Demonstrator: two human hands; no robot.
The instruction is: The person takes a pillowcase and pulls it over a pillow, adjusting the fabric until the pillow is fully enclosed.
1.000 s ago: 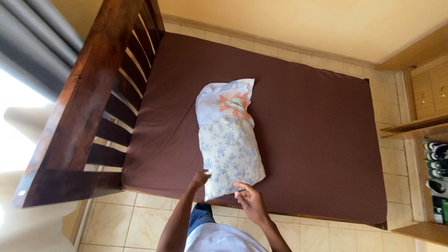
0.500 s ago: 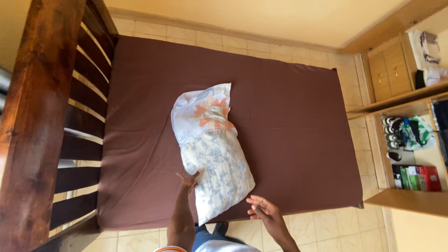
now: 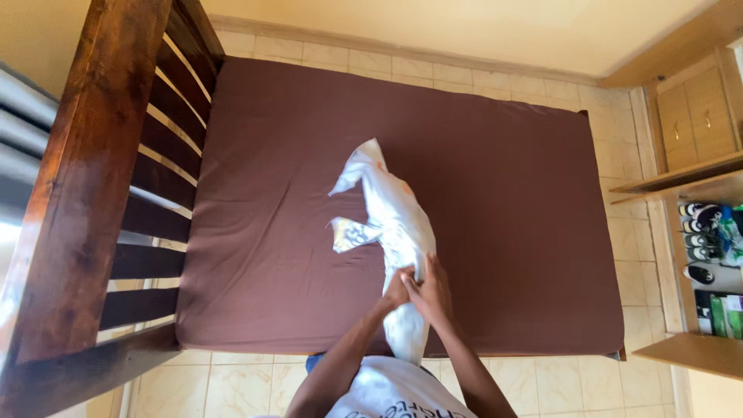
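Pillow (image 3: 391, 224) is gripped mid-lift over the bed (image 3: 495, 186), left hand (image 3: 396, 289) and right hand (image 3: 430, 292) closed around it; firm grip needed.

One head-worn camera looks steeply down from above the bed (image 3: 480, 193), close over the hands, headboard (image 3: 93, 193) at left, shelves (image 3: 681, 186) at right edge

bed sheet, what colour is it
Plain dark brown, no pattern. The bed sheet shows best in the head view.
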